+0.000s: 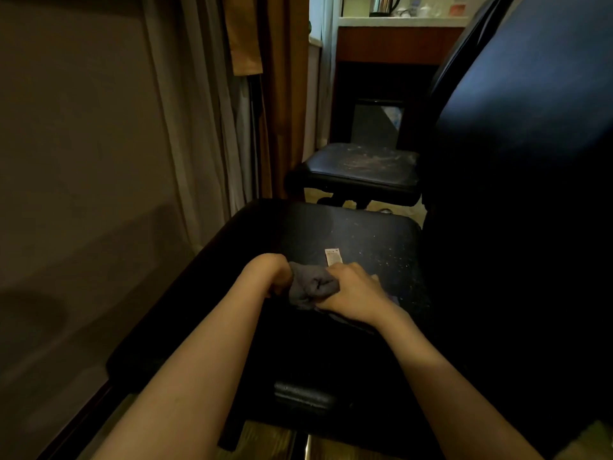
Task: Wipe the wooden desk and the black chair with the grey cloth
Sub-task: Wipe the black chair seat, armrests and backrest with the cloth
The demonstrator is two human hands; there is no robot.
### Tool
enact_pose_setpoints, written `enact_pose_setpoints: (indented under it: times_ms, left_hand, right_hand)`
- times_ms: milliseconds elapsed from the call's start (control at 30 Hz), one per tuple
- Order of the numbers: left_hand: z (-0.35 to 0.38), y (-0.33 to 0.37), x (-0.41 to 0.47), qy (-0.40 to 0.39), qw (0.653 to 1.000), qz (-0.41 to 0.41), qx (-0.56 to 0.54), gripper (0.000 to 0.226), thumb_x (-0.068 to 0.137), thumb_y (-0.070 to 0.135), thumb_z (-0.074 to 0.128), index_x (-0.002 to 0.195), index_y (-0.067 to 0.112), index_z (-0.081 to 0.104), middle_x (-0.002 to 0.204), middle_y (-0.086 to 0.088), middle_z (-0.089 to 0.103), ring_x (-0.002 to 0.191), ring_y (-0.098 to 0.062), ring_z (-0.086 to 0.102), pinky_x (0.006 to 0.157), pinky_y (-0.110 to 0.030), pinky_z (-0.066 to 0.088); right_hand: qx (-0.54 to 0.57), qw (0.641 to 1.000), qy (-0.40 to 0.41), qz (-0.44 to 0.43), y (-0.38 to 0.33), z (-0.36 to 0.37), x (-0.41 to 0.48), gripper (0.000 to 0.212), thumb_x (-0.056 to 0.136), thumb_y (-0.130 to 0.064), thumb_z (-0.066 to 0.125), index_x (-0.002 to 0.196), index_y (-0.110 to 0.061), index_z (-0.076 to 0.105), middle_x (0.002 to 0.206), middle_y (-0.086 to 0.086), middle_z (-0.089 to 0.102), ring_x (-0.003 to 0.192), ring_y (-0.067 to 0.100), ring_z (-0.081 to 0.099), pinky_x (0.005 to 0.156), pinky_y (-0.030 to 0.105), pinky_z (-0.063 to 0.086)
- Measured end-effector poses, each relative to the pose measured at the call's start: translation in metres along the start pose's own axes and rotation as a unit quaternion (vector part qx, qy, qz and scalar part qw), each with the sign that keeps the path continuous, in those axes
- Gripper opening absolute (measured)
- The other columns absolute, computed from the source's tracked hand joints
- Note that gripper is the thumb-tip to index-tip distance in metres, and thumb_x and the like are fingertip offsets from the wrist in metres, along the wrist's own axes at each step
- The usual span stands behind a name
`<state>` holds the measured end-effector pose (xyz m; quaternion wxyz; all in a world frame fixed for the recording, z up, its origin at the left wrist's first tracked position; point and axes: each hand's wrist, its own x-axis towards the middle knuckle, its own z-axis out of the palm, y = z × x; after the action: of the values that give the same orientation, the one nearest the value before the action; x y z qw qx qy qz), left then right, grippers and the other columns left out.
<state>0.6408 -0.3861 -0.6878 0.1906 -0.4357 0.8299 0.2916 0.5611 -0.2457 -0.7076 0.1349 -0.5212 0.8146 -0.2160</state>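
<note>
Right between the hands (pixel 267 275) (pixel 353 290), grey cloth (pixel 313 287)

- Partly hidden between the left hand (pixel 265 275) and right hand (pixel 353 293): grey cloth (pixel 311 288).
- Too small to read: print on the white label (pixel 333 256).
- Cut off by the right edge: backrest of the black chair (pixel 365 234).
- Cut off at the top: kettle (pixel 384 5).

Matt grey cloth (pixel 311 287) on speckled leather-look black chair (pixel 365 234).

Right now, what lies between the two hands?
The bunched grey cloth; the left hand and the right hand both grip it over the black chair seat, in the head view.
</note>
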Motion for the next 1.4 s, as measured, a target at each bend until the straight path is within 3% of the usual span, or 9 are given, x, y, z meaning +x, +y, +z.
enact_pose_setpoints:
  times_ms: [100,167,467,633,833,1033,1167,1300,1400]
  left_hand:
    - [0.0,0.001,0.004,-0.009,1.0,-0.007,0.02,0.029,0.093,0.005,0.052,0.121,0.002,0.049,0.102,-0.013,0.053,0.065,-0.018,0.048,0.083,-0.028,0.043]
    - [0.003,-0.001,0.009,0.022,1.0,0.008,0.013,0.047,0.092,0.008,0.055,0.135,0.002,0.037,0.124,-0.016,0.051,0.065,-0.017,0.048,0.083,-0.028,0.046]
    - [0.015,-0.018,0.012,0.117,0.992,0.036,-0.032,0.053,0.086,0.018,0.066,0.134,0.005,0.045,0.135,-0.012,0.049,0.122,-0.025,0.051,0.101,-0.028,0.043]
    - [0.014,-0.022,0.008,0.14,0.987,0.041,-0.064,0.05,0.086,0.019,0.066,0.131,0.005,0.049,0.135,-0.01,0.05,0.124,-0.024,0.05,0.099,-0.027,0.04]
    - [0.012,-0.031,0.007,0.148,0.973,0.052,-0.171,0.036,0.082,0.018,0.071,0.111,0.005,0.052,0.112,-0.015,0.062,0.1,-0.027,0.066,0.089,-0.032,0.053]
    - [-0.001,-0.046,0.006,0.293,0.905,0.068,-0.302,0.019,0.091,0.014,0.055,0.077,0.02,0.043,0.102,-0.012,0.061,0.088,-0.028,0.064,0.08,-0.042,0.057]
    - [-0.018,-0.06,0.001,0.324,0.886,0.067,-0.325,0.019,0.084,0.001,0.048,0.084,0.02,0.047,0.106,-0.01,0.058,0.099,-0.03,0.059,0.089,-0.04,0.05]
    - [-0.012,-0.076,-0.003,0.288,0.906,0.068,-0.303,0.027,0.081,-0.001,0.055,0.073,0.024,0.051,0.096,-0.004,0.059,0.096,-0.022,0.059,0.09,-0.034,0.049]
    - [-0.004,-0.092,-0.005,0.264,0.908,0.069,-0.318,0.017,0.083,0.013,0.068,0.076,0.021,0.054,0.081,-0.003,0.065,0.082,-0.021,0.067,0.086,-0.034,0.054]
  right_hand:
    - [0.004,0.999,0.027,0.033,0.002,-0.003,0.015,0.013,0.083,-0.032,0.064,0.095,-0.028,0.06,0.112,0.007,0.06,0.115,0.03,0.046,0.099,0.05,0.032]
    - [-0.002,0.995,0.075,0.063,0.009,-0.001,0.031,0.019,0.084,-0.036,0.062,0.101,-0.028,0.063,0.113,0.008,0.061,0.114,0.031,0.049,0.102,0.052,0.031]
    - [-0.058,0.96,0.17,0.216,0.044,-0.006,0.13,0.03,0.091,-0.034,0.05,0.117,-0.024,0.061,0.125,0.009,0.056,0.125,0.033,0.038,0.1,0.049,0.029]
    - [-0.04,0.983,0.11,0.139,0.035,-0.01,0.11,0.032,0.083,-0.032,0.063,0.115,-0.025,0.063,0.112,0.007,0.062,0.112,0.031,0.053,0.097,0.042,0.037]
    - [0.058,0.998,0.025,0.031,0.008,-0.002,0.036,0.019,0.07,-0.021,0.075,0.07,-0.031,0.059,0.083,-0.001,0.066,0.088,0.02,0.063,0.081,0.035,0.05]
    - [0.077,0.997,0.005,0.017,0.009,0.0,0.018,0.023,0.066,-0.014,0.076,0.061,-0.029,0.06,0.071,-0.003,0.066,0.078,0.014,0.063,0.076,0.036,0.051]
    - [0.032,0.997,0.054,0.032,-0.003,0.009,0.036,0.009,0.076,-0.027,0.07,0.083,-0.03,0.064,0.085,-0.005,0.061,0.087,0.016,0.056,0.087,0.034,0.043]
    - [0.019,0.984,0.13,0.124,-0.013,0.017,0.084,0.027,0.086,-0.04,0.057,0.108,-0.028,0.064,0.117,0.006,0.062,0.12,0.03,0.046,0.104,0.048,0.028]
    - [-0.015,0.969,0.162,0.185,-0.017,0.022,0.111,0.033,0.087,-0.04,0.055,0.113,-0.021,0.064,0.122,0.01,0.06,0.121,0.034,0.044,0.102,0.047,0.029]
